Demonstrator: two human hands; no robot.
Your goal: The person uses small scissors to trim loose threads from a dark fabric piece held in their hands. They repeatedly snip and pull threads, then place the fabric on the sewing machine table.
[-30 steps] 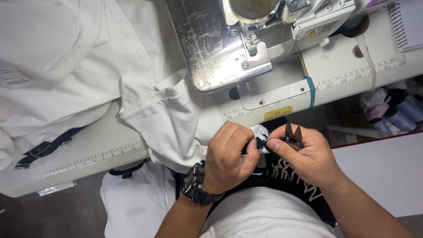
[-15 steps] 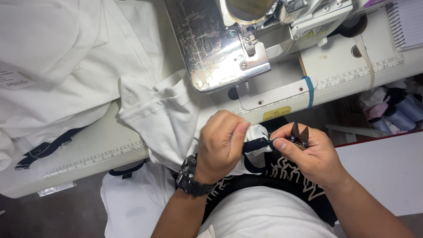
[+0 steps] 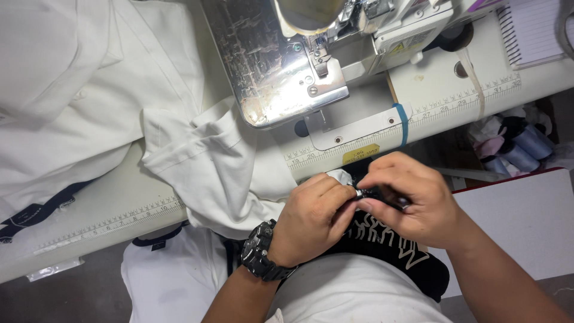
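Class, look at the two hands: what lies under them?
Under the left hand and right hand lies black printed fabric on the lap. What they pinch is mostly covered.

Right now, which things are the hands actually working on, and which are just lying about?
In hand:
left hand
right hand
small white piece, pinched between them
snips, mostly hidden in the right hand

Lying about:
white garment
sewing machine
thread spools
notebook
table
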